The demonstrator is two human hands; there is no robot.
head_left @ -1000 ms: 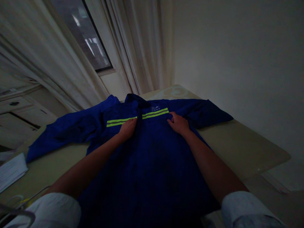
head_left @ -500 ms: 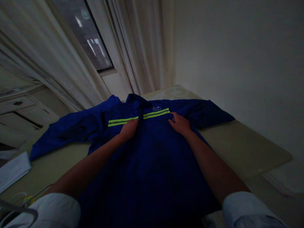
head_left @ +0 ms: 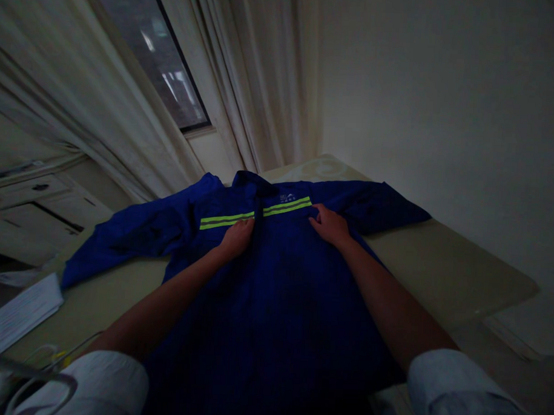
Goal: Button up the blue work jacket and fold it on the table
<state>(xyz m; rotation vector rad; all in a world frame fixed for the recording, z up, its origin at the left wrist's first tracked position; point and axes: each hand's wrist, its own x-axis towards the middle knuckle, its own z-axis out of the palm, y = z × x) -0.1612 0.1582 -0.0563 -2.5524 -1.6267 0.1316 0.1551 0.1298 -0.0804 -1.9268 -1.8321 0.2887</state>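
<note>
A dark blue work jacket (head_left: 278, 292) lies spread front side up, with both sleeves out to the sides and the collar at the far end. Two yellow-green reflective stripes cross its chest, and a small pale logo is above the right one. My left hand (head_left: 238, 237) is closed on the cloth beside the front opening, just under the left stripe. At the outer end of the right stripe, my right hand (head_left: 331, 224) pinches the cloth with curled fingers and thumb. Its fingertips are partly hard to make out in the dim light.
The jacket rests on a pale table (head_left: 456, 268) with a rounded right corner. Printed paper (head_left: 23, 310) lies at the left, near a white cable (head_left: 39, 375). Behind are curtains (head_left: 272, 80), a window (head_left: 173, 64) and a cabinet (head_left: 41, 205); a wall is at the right.
The view has shifted very slightly, so everything sits a little further right. Both hands keep their places on the jacket.
</note>
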